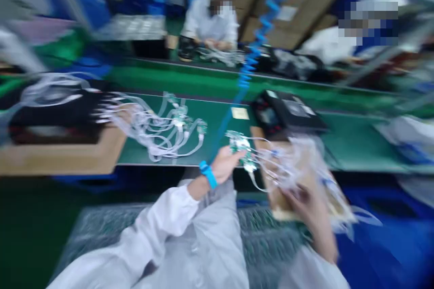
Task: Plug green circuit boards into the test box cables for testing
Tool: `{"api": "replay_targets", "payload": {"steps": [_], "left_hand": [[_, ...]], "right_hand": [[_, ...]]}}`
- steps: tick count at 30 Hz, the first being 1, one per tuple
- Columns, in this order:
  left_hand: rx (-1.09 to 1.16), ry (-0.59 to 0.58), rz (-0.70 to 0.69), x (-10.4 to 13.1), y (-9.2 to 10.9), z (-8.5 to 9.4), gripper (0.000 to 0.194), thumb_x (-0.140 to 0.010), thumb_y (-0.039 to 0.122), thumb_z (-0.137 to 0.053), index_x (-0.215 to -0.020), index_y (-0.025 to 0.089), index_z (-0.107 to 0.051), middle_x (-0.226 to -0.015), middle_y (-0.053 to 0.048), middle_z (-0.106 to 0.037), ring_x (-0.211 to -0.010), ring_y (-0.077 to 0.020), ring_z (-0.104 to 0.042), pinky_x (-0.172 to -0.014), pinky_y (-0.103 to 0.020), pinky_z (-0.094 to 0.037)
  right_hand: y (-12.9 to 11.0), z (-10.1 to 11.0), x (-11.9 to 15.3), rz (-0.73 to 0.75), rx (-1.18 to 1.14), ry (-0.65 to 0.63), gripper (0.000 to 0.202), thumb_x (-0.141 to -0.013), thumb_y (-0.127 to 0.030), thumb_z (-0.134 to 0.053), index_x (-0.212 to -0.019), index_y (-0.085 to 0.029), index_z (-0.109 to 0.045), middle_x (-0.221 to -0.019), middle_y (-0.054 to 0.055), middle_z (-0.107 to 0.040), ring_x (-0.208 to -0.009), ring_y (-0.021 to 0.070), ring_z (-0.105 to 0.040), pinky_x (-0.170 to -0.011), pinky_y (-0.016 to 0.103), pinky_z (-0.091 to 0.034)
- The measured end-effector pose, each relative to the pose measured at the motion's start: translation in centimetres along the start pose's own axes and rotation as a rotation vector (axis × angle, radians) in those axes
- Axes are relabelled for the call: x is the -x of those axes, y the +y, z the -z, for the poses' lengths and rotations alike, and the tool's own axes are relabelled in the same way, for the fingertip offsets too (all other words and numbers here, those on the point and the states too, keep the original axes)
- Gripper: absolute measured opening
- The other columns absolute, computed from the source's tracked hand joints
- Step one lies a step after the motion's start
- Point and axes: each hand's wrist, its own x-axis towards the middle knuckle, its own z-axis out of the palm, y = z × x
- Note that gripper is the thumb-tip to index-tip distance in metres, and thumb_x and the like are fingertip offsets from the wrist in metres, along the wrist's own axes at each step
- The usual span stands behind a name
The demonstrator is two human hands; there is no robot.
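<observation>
My left hand (225, 164), with a blue band on its wrist, is closed around a few small green circuit boards (241, 143) above the bench's front edge. White cables (267, 162) run from these boards to the right. At the other end of the cables, my right hand (307, 203) has its fingers closed on the white bundle; blur hides the exact grip. Under that bundle lies a brown cardboard sheet (281, 210). Left of my hands, a second heap of white cables (149, 133) with green boards (179, 117) lies on the green bench.
A black device (288, 115) stands behind the right cables, near a pale yellow note (240, 113). Another black box (54, 122) sits at left on cardboard (61, 158). A coiled blue hose (259, 38) hangs down. A person in white (212, 20) works opposite.
</observation>
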Motion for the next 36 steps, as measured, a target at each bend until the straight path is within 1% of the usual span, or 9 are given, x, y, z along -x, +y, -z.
{"api": "replay_targets", "payload": {"steps": [2,5,10,14,19,21,27,33,36], "left_hand": [[-0.025,-0.031,0.026,-0.3,-0.6,-1.3,0.043,-0.065,0.041,-0.091,-0.092,0.013,-0.074,-0.104,-0.011,-0.077,-0.098,-0.0236,-0.072,-0.098,-0.040,-0.054],[-0.061,-0.067,0.058,-0.9,-2.2,-3.3,0.047,-0.067,0.042,-0.092,-0.100,0.014,-0.074,-0.107,-0.010,-0.078,-0.097,-0.0214,-0.073,-0.092,-0.034,-0.055],[-0.191,-0.078,0.056,-1.5,-5.4,-6.7,0.047,-0.069,0.044,-0.092,-0.100,0.013,-0.075,-0.104,-0.009,-0.078,-0.092,-0.0195,-0.072,-0.088,-0.031,-0.056],[-0.323,-0.058,0.023,-2.8,-6.4,-9.0,0.043,-0.069,0.045,-0.092,-0.094,0.013,-0.075,-0.095,-0.007,-0.078,-0.081,-0.0175,-0.072,-0.078,-0.030,-0.059],[-0.435,-0.002,-0.005,-3.8,-6.6,-11.4,0.046,-0.060,0.044,-0.096,-0.081,0.014,-0.068,-0.077,-0.002,-0.073,-0.068,-0.0155,-0.070,-0.067,-0.027,-0.060],[-0.469,0.010,-0.017,-4.1,-6.8,-12.0,0.047,-0.061,0.045,-0.095,-0.081,0.014,-0.067,-0.076,-0.001,-0.072,-0.066,-0.0151,-0.070,-0.065,-0.025,-0.060],[-0.550,-0.010,-0.067,-4.8,-7.6,-12.0,0.041,-0.069,0.045,-0.091,-0.081,0.015,-0.065,-0.077,-0.002,-0.072,-0.068,-0.0164,-0.071,-0.065,-0.026,-0.059],[-0.581,-0.034,-0.083,-5.2,-8.0,-12.0,0.036,-0.073,0.040,-0.089,-0.078,0.017,-0.062,-0.072,0.001,-0.069,-0.066,-0.0154,-0.070,-0.064,-0.025,-0.057],[-0.591,-0.028,-0.076,-5.2,-8.0,-12.1,0.037,-0.073,0.042,-0.088,-0.079,0.017,-0.062,-0.071,0.001,-0.069,-0.066,-0.0154,-0.070,-0.064,-0.025,-0.056]], "right_hand": [[3.1,1.8,1.8,-0.130,-0.013,-0.014,0.032,-0.082,-0.039,-0.076,-0.101,-0.014,-0.074,-0.086,0.013,-0.076,-0.081,0.0283,-0.072,-0.076,0.042,-0.057],[4.9,1.9,2.2,-0.187,-0.226,-0.035,0.037,-0.081,-0.034,-0.065,-0.108,-0.010,-0.072,-0.096,0.016,-0.078,-0.087,0.0266,-0.074,-0.083,0.041,-0.056],[4.6,2.0,2.1,-0.332,-0.728,0.110,0.051,-0.074,-0.047,-0.076,-0.111,-0.014,-0.065,-0.085,0.006,-0.072,-0.069,0.0178,-0.067,-0.066,0.032,-0.055],[3.8,3.1,2.6,-0.340,-0.989,0.219,0.057,-0.083,-0.058,-0.075,-0.121,-0.016,-0.063,-0.070,-0.006,-0.056,-0.046,0.0075,-0.046,-0.045,0.023,-0.038],[2.8,3.7,3.2,-0.199,-0.990,0.133,0.045,-0.101,-0.057,-0.056,-0.084,-0.016,-0.069,-0.068,-0.003,-0.055,-0.048,0.0063,-0.048,-0.050,0.023,-0.041],[2.6,3.6,3.4,-0.166,-0.995,0.049,0.048,-0.103,-0.055,-0.053,-0.078,-0.016,-0.068,-0.061,-0.003,-0.054,-0.049,0.0072,-0.049,-0.052,0.023,-0.042],[2.4,2.9,3.6,-0.195,-1.035,-0.049,0.039,-0.101,-0.049,-0.060,-0.122,-0.018,-0.071,-0.068,-0.002,-0.066,-0.044,0.0068,-0.048,-0.043,0.020,-0.039],[2.2,3.1,3.8,-0.162,-0.941,-0.036,0.035,-0.100,-0.043,-0.063,-0.085,-0.015,-0.078,-0.056,-0.002,-0.061,-0.041,0.0060,-0.047,-0.043,0.019,-0.038],[2.1,3.4,3.8,-0.179,-0.934,-0.012,0.031,-0.099,-0.042,-0.064,-0.096,-0.016,-0.080,-0.056,-0.002,-0.061,-0.041,0.0064,-0.048,-0.042,0.019,-0.038]]}}
